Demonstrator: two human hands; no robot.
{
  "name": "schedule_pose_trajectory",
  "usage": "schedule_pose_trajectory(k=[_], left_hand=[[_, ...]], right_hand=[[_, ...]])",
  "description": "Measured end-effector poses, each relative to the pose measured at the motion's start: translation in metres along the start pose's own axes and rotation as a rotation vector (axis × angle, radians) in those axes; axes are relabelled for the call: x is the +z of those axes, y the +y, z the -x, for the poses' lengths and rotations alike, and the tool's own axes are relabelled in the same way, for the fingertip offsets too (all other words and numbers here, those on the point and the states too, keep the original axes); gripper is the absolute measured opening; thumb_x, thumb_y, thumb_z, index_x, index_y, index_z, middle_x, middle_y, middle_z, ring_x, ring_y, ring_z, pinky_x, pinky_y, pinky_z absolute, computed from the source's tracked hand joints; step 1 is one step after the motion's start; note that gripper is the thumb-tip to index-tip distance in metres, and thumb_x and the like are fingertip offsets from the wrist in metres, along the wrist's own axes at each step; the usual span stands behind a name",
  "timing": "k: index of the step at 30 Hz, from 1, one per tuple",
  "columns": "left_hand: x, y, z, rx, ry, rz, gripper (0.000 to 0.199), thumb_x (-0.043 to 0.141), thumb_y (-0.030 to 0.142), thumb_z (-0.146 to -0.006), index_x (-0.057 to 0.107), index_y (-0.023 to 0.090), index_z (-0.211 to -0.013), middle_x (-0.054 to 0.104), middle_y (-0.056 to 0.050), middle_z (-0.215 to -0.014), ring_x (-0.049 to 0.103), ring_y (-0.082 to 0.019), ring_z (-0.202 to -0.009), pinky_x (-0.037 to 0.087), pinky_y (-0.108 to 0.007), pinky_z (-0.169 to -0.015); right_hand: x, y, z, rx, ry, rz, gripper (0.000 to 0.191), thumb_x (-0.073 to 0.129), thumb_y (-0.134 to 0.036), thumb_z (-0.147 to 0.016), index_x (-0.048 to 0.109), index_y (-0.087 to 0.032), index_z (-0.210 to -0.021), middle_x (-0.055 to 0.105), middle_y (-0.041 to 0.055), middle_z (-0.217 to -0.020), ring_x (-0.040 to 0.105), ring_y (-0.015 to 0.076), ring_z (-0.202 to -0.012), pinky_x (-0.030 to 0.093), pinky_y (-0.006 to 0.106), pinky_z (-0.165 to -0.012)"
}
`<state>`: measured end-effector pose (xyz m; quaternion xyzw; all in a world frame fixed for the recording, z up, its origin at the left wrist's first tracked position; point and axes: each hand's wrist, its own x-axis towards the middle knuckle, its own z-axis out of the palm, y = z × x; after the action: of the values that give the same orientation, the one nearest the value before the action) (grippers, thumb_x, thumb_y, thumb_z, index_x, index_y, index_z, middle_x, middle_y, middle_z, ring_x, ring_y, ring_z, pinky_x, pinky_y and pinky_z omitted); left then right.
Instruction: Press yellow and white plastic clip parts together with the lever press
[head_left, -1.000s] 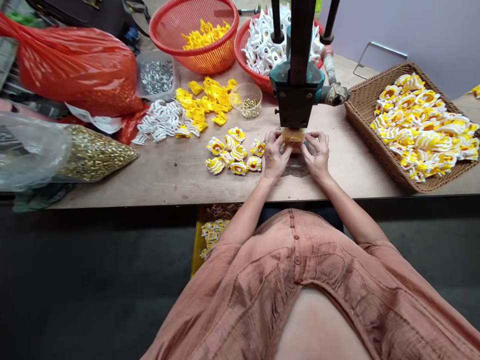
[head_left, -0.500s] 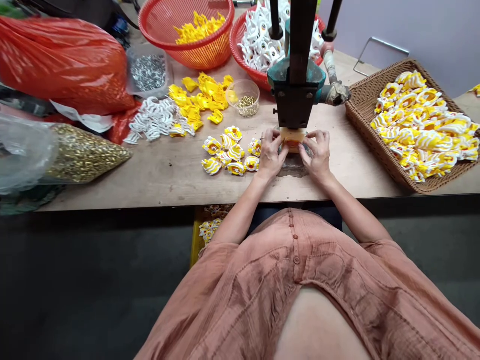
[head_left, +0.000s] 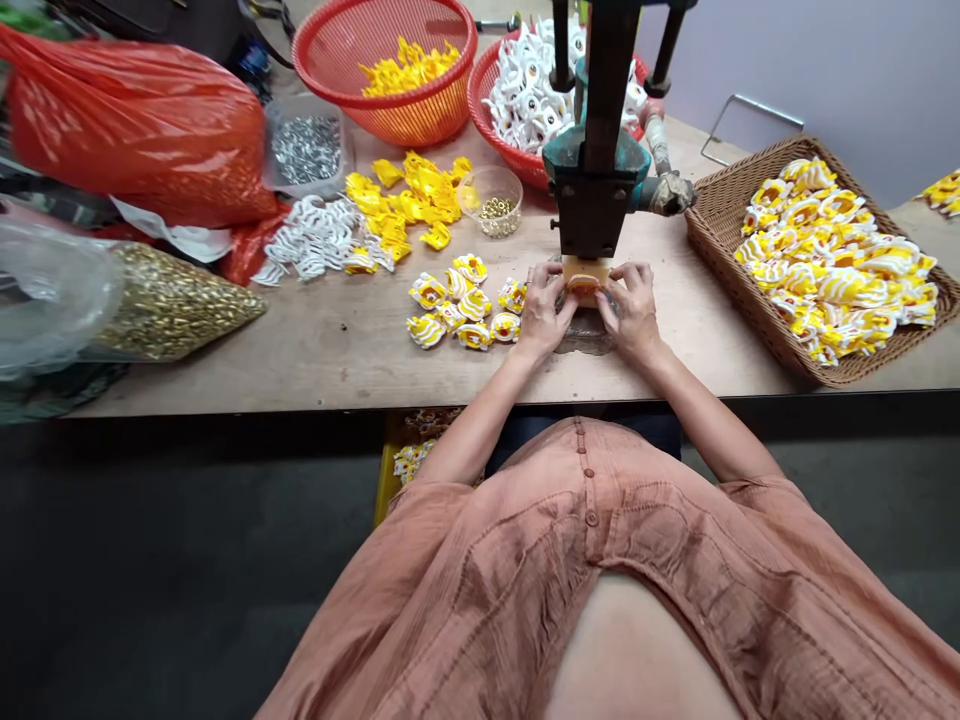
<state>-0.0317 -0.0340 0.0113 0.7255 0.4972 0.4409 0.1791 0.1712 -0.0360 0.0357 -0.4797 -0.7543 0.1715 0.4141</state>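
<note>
A dark press machine (head_left: 596, 170) stands on the wooden table (head_left: 337, 350). Under its head, my left hand (head_left: 544, 310) and my right hand (head_left: 636, 310) pinch a small yellow and orange piece (head_left: 585, 285) from both sides, holding it on the press base. Just left of my left hand lies a cluster of several yellow and white assembled pieces (head_left: 465, 300).
A wicker basket (head_left: 739, 270) of assembled pieces sits at the right. Two red baskets (head_left: 386, 50) hold yellow and white parts at the back. Loose white parts (head_left: 315, 240), yellow parts (head_left: 409, 200), a bowl of eyelets (head_left: 493, 200), an orange bag (head_left: 142, 125) and a bag of brass bits (head_left: 169, 305) lie left.
Both hands stay at the press with the piece; the fingers have shifted slightly on it. The view has swung a little.
</note>
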Motion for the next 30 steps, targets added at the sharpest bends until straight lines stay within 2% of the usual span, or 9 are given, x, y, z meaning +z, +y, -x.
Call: schedule_pose_trajectory(k=[3, 6, 10, 13, 17, 18, 22, 26, 30], left_hand=[[0.002, -0.003, 0.008, -0.048, -0.022, 0.067, 0.086, 0.084, 0.06, -0.088, 0.051, 0.025, -0.159, 0.051, -0.019, -0.164, 0.048, -0.038, -0.156, 0.04, -0.055, -0.131], [0.004, -0.005, 0.016, -0.075, -0.103, 0.111, 0.134, 0.097, 0.064, -0.071, 0.02, 0.025, -0.175, 0.034, -0.024, -0.177, 0.035, -0.041, -0.167, 0.03, -0.057, -0.137], [0.006, -0.009, 0.019, -0.08, -0.107, 0.103, 0.143, 0.098, 0.061, -0.07, 0.011, 0.022, -0.176, 0.04, -0.028, -0.173, 0.039, -0.042, -0.164, 0.03, -0.059, -0.136], [0.006, -0.009, 0.018, -0.078, -0.095, 0.086, 0.145, 0.099, 0.06, -0.069, 0.011, 0.019, -0.176, 0.048, -0.029, -0.166, 0.046, -0.043, -0.159, 0.033, -0.059, -0.133], [0.005, -0.005, 0.017, -0.081, -0.09, 0.073, 0.143, 0.1, 0.061, -0.069, 0.014, 0.02, -0.176, 0.053, -0.027, -0.16, 0.048, -0.043, -0.156, 0.034, -0.058, -0.132], [0.005, -0.004, 0.017, -0.086, -0.087, 0.075, 0.143, 0.1, 0.061, -0.068, 0.014, 0.02, -0.176, 0.054, -0.026, -0.16, 0.048, -0.042, -0.156, 0.034, -0.057, -0.132], [0.004, 0.001, 0.018, -0.08, -0.074, 0.089, 0.145, 0.1, 0.064, -0.066, 0.014, 0.02, -0.176, 0.055, -0.025, -0.158, 0.047, -0.043, -0.156, 0.034, -0.056, -0.132], [0.003, 0.002, 0.019, -0.072, -0.057, 0.08, 0.146, 0.099, 0.067, -0.067, 0.014, 0.019, -0.176, 0.055, -0.026, -0.158, 0.049, -0.043, -0.154, 0.034, -0.056, -0.131], [0.004, 0.001, 0.02, -0.077, -0.069, 0.065, 0.149, 0.098, 0.067, -0.068, 0.008, 0.018, -0.176, 0.053, -0.027, -0.158, 0.051, -0.042, -0.152, 0.036, -0.055, -0.13]], right_hand=[[-0.019, 0.012, -0.012, 0.152, -0.046, -0.262, 0.04, 0.065, -0.064, -0.099, 0.079, -0.026, -0.098, 0.074, 0.0105, -0.114, 0.064, 0.0298, -0.12, 0.05, 0.058, -0.115], [-0.05, 0.02, -0.059, 0.43, -0.032, -0.587, 0.061, 0.059, -0.081, -0.096, 0.076, -0.023, -0.097, 0.078, 0.0076, -0.101, 0.073, 0.0247, -0.108, 0.06, 0.047, -0.1], [-0.104, -0.017, -0.156, 0.647, -0.153, -0.836, 0.069, 0.036, -0.069, -0.11, 0.073, -0.015, -0.09, 0.078, 0.0047, -0.081, 0.076, 0.0131, -0.089, 0.056, 0.03, -0.08], [-0.148, -0.077, -0.186, 0.502, -0.013, -0.836, 0.069, 0.017, -0.051, -0.114, 0.072, -0.015, -0.091, 0.078, -0.0001, -0.083, 0.076, 0.0082, -0.086, 0.051, 0.025, -0.073], [-0.168, -0.136, -0.118, -0.068, 0.184, -0.468, 0.046, 0.058, -0.068, -0.102, 0.074, -0.028, -0.086, 0.074, 0.0005, -0.094, 0.08, 0.0198, -0.1, 0.064, 0.033, -0.083], [-0.162, -0.14, -0.09, -0.115, 0.092, -0.363, 0.042, 0.074, -0.07, -0.092, 0.073, -0.029, -0.082, 0.072, 0.0017, -0.089, 0.078, 0.0229, -0.098, 0.067, 0.043, -0.091], [-0.121, -0.115, -0.001, 0.067, -0.305, -0.131, 0.051, 0.084, -0.062, -0.084, 0.057, -0.027, -0.058, 0.057, 0.0003, -0.07, 0.074, 0.0341, -0.113, 0.053, 0.076, -0.112], [-0.097, -0.068, 0.022, 0.077, -0.39, -0.218, 0.053, 0.09, -0.063, -0.077, 0.056, -0.028, -0.057, 0.06, 0.0026, -0.072, 0.069, 0.0396, -0.127, 0.035, 0.086, -0.123], [-0.085, -0.06, 0.029, 0.074, -0.303, -0.218, 0.054, 0.086, -0.069, -0.08, 0.059, -0.028, -0.058, 0.065, 0.0035, -0.074, 0.068, 0.04, -0.126, 0.026, 0.086, -0.128]])
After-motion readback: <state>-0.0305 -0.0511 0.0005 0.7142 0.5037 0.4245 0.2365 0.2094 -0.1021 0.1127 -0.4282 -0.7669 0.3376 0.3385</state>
